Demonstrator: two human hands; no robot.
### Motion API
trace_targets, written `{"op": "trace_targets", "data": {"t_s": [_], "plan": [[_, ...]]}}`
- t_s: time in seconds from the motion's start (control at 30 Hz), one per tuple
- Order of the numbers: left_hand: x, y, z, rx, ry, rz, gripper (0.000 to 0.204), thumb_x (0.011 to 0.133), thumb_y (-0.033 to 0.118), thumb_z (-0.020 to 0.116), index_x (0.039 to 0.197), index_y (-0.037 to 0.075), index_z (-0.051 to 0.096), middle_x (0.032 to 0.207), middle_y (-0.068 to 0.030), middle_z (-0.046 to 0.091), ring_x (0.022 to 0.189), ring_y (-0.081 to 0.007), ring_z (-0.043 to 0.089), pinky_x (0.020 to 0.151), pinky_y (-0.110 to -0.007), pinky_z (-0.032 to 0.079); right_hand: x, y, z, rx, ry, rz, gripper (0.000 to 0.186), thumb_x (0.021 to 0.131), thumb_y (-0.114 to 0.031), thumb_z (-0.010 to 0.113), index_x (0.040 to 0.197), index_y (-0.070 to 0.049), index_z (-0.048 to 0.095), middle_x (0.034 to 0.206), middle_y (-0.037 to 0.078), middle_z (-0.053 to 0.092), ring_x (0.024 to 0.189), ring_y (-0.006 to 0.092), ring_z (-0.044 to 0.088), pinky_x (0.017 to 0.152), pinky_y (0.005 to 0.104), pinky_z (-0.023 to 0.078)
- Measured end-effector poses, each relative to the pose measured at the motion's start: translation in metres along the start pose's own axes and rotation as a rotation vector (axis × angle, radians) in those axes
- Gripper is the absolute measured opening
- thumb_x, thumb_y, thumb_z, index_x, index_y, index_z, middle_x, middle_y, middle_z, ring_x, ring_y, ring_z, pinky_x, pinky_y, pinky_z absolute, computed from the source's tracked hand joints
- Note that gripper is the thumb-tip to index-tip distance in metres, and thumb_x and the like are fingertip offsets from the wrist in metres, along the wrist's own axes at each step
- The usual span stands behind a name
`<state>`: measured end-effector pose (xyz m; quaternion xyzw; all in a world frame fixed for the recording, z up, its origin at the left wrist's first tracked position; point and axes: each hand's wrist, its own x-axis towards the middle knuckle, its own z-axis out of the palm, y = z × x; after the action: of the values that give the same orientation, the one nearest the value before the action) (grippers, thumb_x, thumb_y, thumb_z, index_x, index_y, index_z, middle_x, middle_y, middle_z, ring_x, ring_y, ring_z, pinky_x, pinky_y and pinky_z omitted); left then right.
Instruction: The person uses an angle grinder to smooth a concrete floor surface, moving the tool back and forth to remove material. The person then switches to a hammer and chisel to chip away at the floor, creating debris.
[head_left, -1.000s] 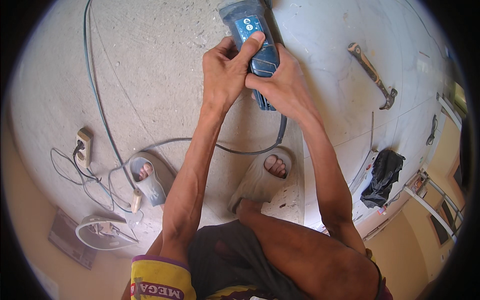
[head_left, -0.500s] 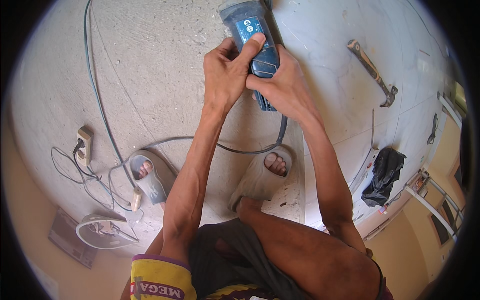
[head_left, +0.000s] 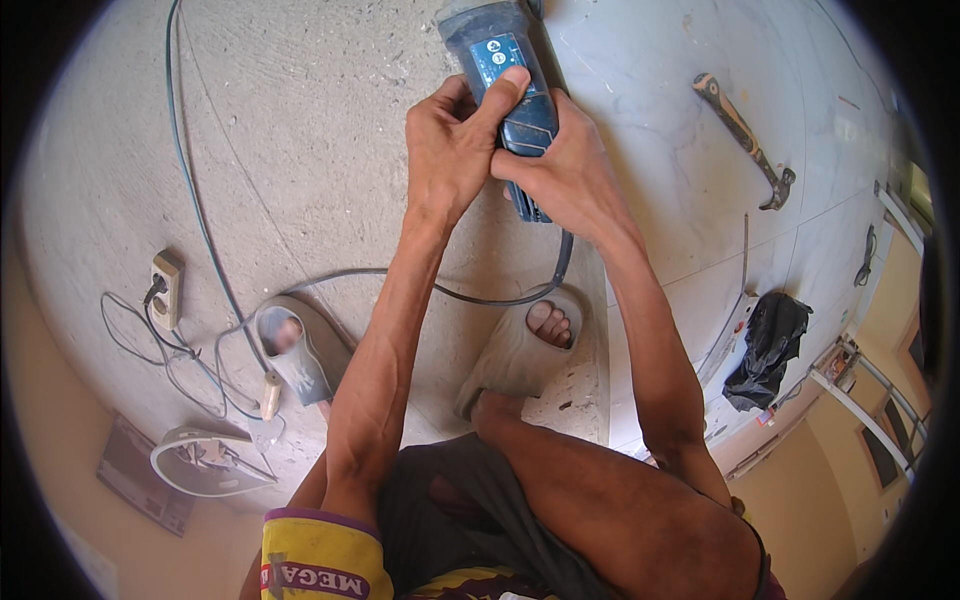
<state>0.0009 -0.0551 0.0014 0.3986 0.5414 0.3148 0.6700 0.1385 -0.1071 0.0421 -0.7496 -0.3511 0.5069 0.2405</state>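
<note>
A blue angle grinder (head_left: 528, 128) with a grey head lies along the border between rough concrete and pale tiles, at the top of the view. My left hand (head_left: 450, 150) grips its left side, the thumb pressed on top of the body. Around the rear right side of the body is wrapped my right hand (head_left: 575, 175), its thumb crossing toward the left hand. The grinder's front end and any disc are cut off or hidden at the upper edge. From its rear a dark power cord (head_left: 480, 300) curves left across the concrete, past my sandalled feet.
A claw hammer (head_left: 742, 138) rests on the tiles at the right, above a black plastic bag (head_left: 768, 352). To the left, a power strip (head_left: 167, 288) sits among tangled cables, with a grey bucket-like container (head_left: 212, 462) below it. A metal ladder-like frame (head_left: 870, 415) stands far right.
Both hands keep the same hold on the grinder. The view shifts very slightly, and the toes of my left foot look blurred now.
</note>
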Motion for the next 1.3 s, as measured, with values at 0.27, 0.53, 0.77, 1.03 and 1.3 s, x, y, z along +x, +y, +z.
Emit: {"op": "trace_targets", "data": {"t_s": [0.27, 0.53, 0.77, 1.03, 1.3], "plan": [[-0.003, -0.003, -0.001, 0.014, -0.008, 0.000, 0.053, 0.103, 0.047, 0.088, 0.106, -0.006, 0.083, 0.085, -0.0101, 0.079, 0.075, -0.0123, 0.070, 0.070, -0.030, 0.057, -0.004, -0.001, -0.001, -0.008, 0.001, 0.003, 0.072, 0.077, -0.034, 0.092, 0.130, 0.009, 0.067, 0.108, 0.023, 0.079, 0.097, 0.0344, 0.081, 0.089, 0.0459, 0.065], [-0.005, -0.004, -0.001, 0.016, -0.009, -0.007, 0.054, 0.103, 0.047, 0.088, 0.107, -0.006, 0.084, 0.086, -0.0104, 0.080, 0.076, -0.0124, 0.071, 0.071, -0.031, 0.058, -0.005, 0.002, 0.001, -0.025, 0.012, -0.003, 0.073, 0.077, -0.034, 0.093, 0.129, 0.010, 0.066, 0.108, 0.023, 0.079, 0.096, 0.0345, 0.081, 0.088, 0.0461, 0.065], [-0.008, -0.002, 0.000, -0.012, -0.016, -0.002, 0.054, 0.103, 0.047, 0.088, 0.109, -0.007, 0.083, 0.087, -0.0113, 0.080, 0.076, -0.0129, 0.072, 0.071, -0.031, 0.059, -0.008, 0.005, 0.002, -0.011, 0.003, 0.013, 0.071, 0.078, -0.035, 0.093, 0.128, 0.009, 0.065, 0.107, 0.023, 0.078, 0.095, 0.0333, 0.081, 0.086, 0.0453, 0.065], [-0.010, -0.005, -0.002, 0.017, -0.018, -0.015, 0.054, 0.102, 0.047, 0.088, 0.107, -0.006, 0.083, 0.086, -0.0107, 0.079, 0.075, -0.0129, 0.071, 0.069, -0.031, 0.058, -0.011, 0.005, 0.002, -0.025, 0.011, 0.008, 0.072, 0.078, -0.035, 0.093, 0.128, 0.008, 0.065, 0.107, 0.022, 0.078, 0.094, 0.0329, 0.080, 0.085, 0.0454, 0.066], [-0.013, -0.007, -0.001, -0.010, -0.017, -0.014, 0.053, 0.102, 0.046, 0.089, 0.105, -0.006, 0.083, 0.085, -0.0098, 0.079, 0.075, -0.0119, 0.070, 0.069, -0.030, 0.057, -0.014, 0.010, 0.004, -0.012, 0.013, 0.013, 0.073, 0.078, -0.036, 0.093, 0.130, 0.008, 0.066, 0.108, 0.022, 0.077, 0.096, 0.0333, 0.080, 0.086, 0.0457, 0.065]]}}
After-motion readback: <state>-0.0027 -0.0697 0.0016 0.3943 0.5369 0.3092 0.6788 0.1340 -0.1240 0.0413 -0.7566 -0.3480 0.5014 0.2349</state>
